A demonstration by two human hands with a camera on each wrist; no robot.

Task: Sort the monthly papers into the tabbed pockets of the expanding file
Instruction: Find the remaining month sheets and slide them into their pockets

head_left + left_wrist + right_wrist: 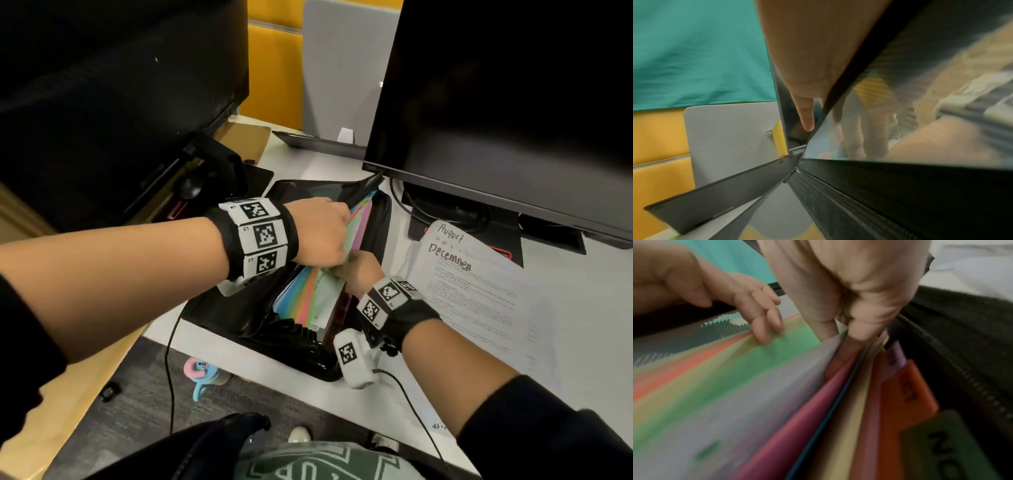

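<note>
A black expanding file (pixel 294 346) lies open on the white desk (pixel 222 346), its coloured dividers (pixel 308 294) fanned out. My left hand (pixel 322 229) grips the front dividers near the far end and holds them back; its fingertips (pixel 766 327) lie on a green divider. Just in front of it, my right hand (pixel 356 270) pinches the top edge of a white sheet (pixel 756 402) standing in a pocket between the green and pink dividers. An orange tab (pixel 908 391) and a green tab (pixel 945 449) show at the right. Loose papers (pixel 479 298) headed August and December lie right of the file.
A dark monitor (pixel 513 102) overhangs the file's far right corner, with its stand and cables (pixel 455 212) behind the papers. A second dark monitor (pixel 102 102) stands to the left. A closed laptop (pixel 318 142) sits at the back. The desk edge runs just below the file.
</note>
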